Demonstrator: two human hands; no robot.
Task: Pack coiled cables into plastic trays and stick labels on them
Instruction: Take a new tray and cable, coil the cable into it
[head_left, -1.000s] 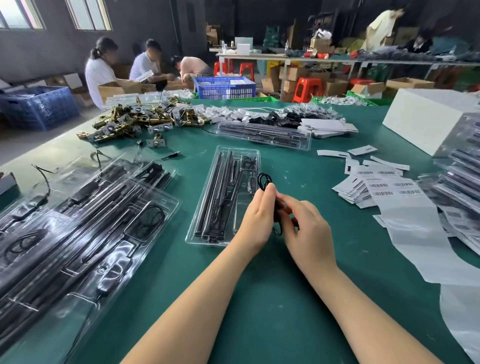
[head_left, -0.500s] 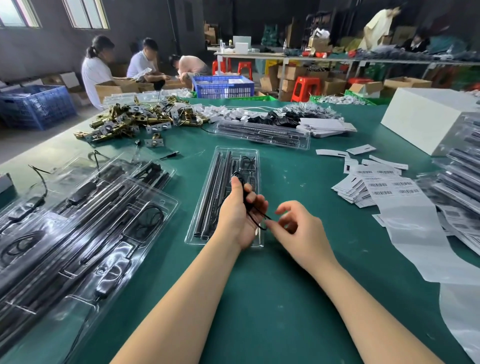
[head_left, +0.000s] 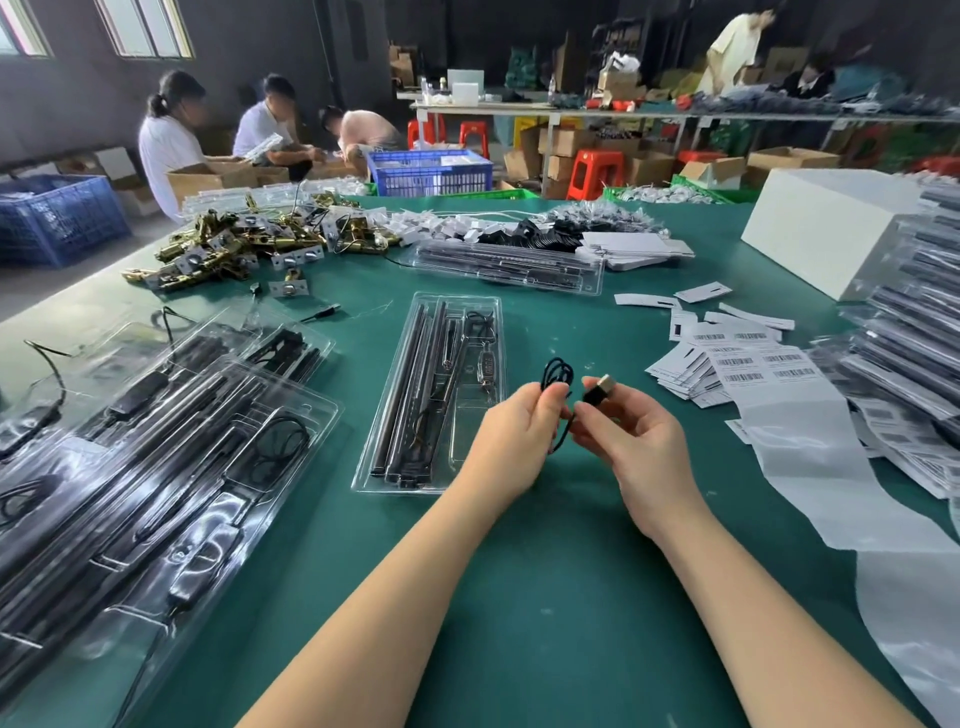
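Note:
A thin black coiled cable loops up out of my left hand, which pinches it just right of a clear plastic tray. My right hand pinches the cable's black USB plug with its metal tip pointing up. The tray lies lengthwise on the green table and holds black rods, a cable and a small controller. Barcode labels lie in a loose pile to the right, beside a long strip of white backing paper.
Several filled clear trays overlap at the left. Another filled tray lies further back, behind it brass hardware and small white and black parts. A white box and stacked trays stand at the right. People work in the background.
My left hand has lifted off the tray and moved right with the cable coil. My right hand now holds the USB plug, close beside the left hand.

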